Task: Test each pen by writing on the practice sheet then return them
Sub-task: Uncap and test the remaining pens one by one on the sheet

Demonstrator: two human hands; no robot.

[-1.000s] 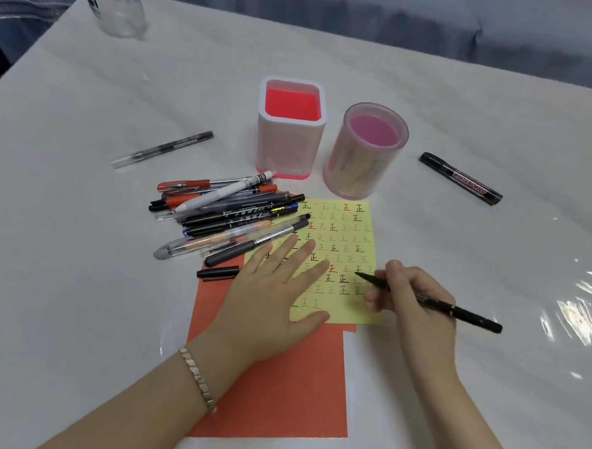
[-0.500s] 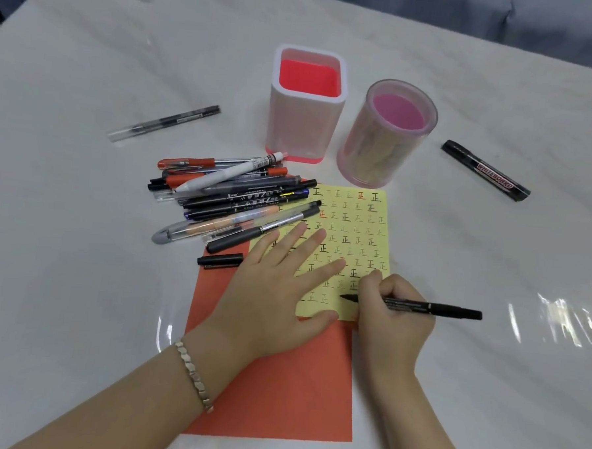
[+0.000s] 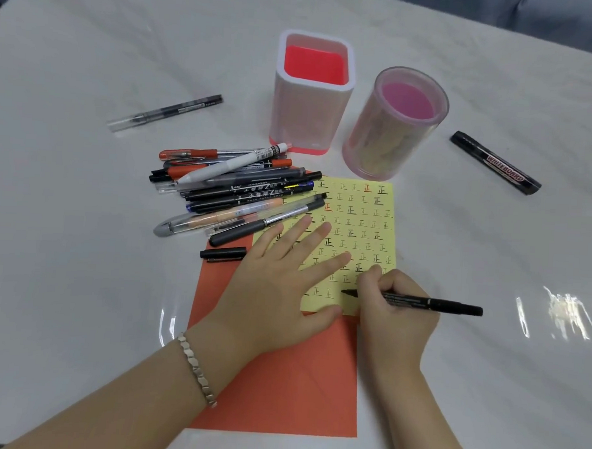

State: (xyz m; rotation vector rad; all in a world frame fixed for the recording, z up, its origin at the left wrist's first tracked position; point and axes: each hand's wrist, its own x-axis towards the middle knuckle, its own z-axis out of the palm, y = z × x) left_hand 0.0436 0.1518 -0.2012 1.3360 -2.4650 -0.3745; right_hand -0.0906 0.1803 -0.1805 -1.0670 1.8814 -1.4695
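Observation:
A yellow practice sheet (image 3: 359,224) with rows of written characters lies on an orange paper (image 3: 289,388). My left hand (image 3: 277,285) rests flat on the sheet's lower left, fingers spread. My right hand (image 3: 392,315) grips a black pen (image 3: 448,305), its tip on the sheet's bottom row. The pen's black cap (image 3: 222,254) lies left of my left hand. A pile of several pens (image 3: 234,193) sits at the sheet's upper left corner.
A white square holder with a red inside (image 3: 313,94) and a clear round holder with a pink bottom (image 3: 394,126) stand behind the sheet. A black whiteboard marker (image 3: 495,162) lies at right, a clear pen (image 3: 165,112) at left, on the white table (image 3: 63,246).
My right hand with the black pen came down and left from the sheet's right edge to its bottom row. The left hand stayed flat on the sheet.

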